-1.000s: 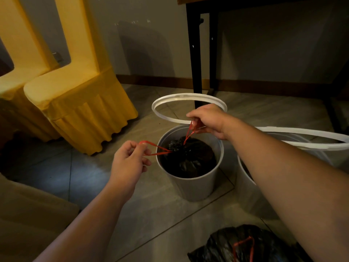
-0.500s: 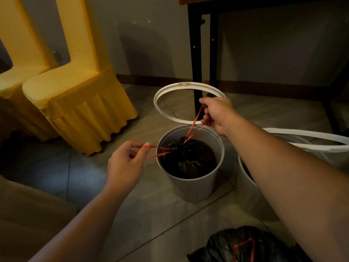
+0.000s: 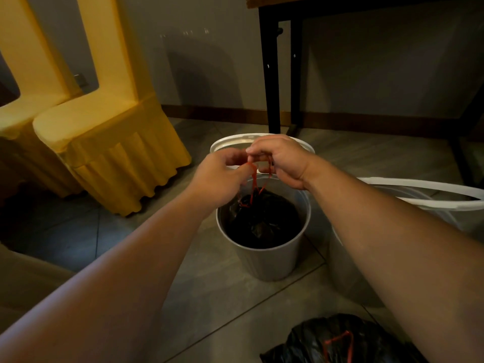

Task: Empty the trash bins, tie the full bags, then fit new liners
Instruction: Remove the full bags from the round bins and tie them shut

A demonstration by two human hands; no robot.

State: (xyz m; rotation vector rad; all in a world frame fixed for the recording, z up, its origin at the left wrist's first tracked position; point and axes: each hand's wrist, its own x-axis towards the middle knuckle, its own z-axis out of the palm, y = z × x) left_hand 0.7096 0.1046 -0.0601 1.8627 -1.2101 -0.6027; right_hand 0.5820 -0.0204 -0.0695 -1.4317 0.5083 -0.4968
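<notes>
Left hand [image 3: 220, 174] and right hand [image 3: 277, 158] each pinch the red drawstrings [image 3: 255, 187] over the black bag [image 3: 262, 221]; cross the 2 loops and pull the knot down snug.

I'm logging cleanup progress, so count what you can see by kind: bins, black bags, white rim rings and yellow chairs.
Bins: 2
Black bags: 2
White rings: 2
Yellow-covered chairs: 2
Total: 8
</notes>
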